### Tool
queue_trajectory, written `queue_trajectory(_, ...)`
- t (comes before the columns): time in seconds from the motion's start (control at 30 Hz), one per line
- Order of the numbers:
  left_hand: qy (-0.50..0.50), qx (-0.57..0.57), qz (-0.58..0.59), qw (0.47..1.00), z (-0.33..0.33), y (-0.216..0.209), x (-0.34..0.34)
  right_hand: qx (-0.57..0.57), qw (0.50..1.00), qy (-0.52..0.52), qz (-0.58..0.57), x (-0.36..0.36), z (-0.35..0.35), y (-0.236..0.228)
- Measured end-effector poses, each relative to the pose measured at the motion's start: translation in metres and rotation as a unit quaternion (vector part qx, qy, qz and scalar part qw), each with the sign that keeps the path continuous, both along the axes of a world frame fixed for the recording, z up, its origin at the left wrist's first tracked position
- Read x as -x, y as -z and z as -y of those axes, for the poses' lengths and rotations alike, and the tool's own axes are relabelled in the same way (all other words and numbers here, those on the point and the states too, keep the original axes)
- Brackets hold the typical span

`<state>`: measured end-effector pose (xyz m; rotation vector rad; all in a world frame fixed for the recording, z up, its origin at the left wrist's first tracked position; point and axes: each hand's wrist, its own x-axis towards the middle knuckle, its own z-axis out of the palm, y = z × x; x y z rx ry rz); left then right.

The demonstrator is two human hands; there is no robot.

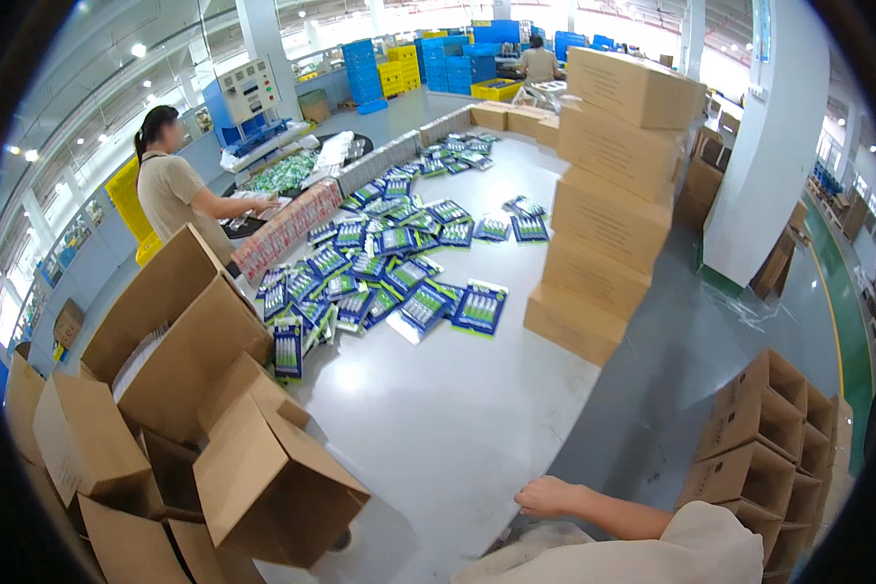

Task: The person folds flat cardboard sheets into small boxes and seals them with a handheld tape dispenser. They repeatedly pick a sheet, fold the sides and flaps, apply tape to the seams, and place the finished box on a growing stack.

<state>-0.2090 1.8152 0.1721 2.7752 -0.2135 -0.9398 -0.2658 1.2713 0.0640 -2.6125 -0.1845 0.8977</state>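
Observation:
My right hand (545,496) is at the right edge of the white table (428,409), near me. Its fingers are curled together, and whatever lies inside them, if anything, is hidden. My left hand is out of view. Farther up the table lies a loose heap of flat blue and green packs (389,248) with light, slim items showing in them. One pack (480,309) lies at the heap's near right side. An open, tilted cardboard box (273,477) sits at the table's near left, with a hole in the tabletop beside it.
Closed cartons (608,214) stand in a tall stack on the table's right side. Open boxes (749,457) are piled at lower right, more (97,428) at left. Across a low barrier (287,229) a co-worker (180,185) handles small items. A white pillar (764,146) rises at right.

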Motion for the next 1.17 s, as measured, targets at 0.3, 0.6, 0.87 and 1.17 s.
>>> queue_trajectory(0.3,-0.001,0.413,-0.135,0.900,0.232,-0.022,-0.024,-0.153,0.986,-0.059,0.009,-0.128,0.014,-0.006)
queue_trajectory(0.6,-0.183,0.353,-0.052,0.916,0.335,0.016,-0.029,-0.191,0.975,-0.108,-0.032,-0.140,0.114,0.008)
queue_trajectory(0.87,-0.341,0.139,-0.117,0.922,0.356,0.145,0.136,-0.101,0.974,-0.199,0.035,-0.202,0.173,0.006)
queue_trajectory(1.17,-0.496,0.151,0.028,0.855,0.390,0.205,0.216,-0.047,0.941,-0.312,0.123,-0.207,0.138,0.044)
